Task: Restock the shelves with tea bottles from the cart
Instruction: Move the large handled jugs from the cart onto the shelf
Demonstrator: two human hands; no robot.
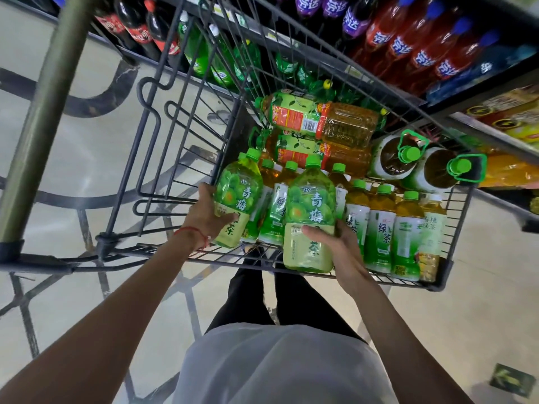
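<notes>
A wire cart (pixel 163 141) holds many green-capped tea bottles. My left hand (pixel 208 214) grips a pale green plum tea bottle (pixel 237 193) at the cart's near left. My right hand (pixel 338 243) grips a second plum tea bottle (pixel 310 211) just to its right, thumb across the label. Both bottles stand slightly raised among a row of smaller green tea bottles (pixel 380 225). Two large amber tea bottles (pixel 318 118) lie on their sides further in, and two big jugs (pixel 408 158) with green handles lie at the right.
Shelves (pixel 364 74) run along the far and right side, stocked with cola bottles (pixel 137 27), green soda bottles (pixel 221 59) and red soda bottles (pixel 423 48). The cart's handle bar (pixel 43 112) crosses the left. Patterned tile floor (pixel 73 176) lies to the left.
</notes>
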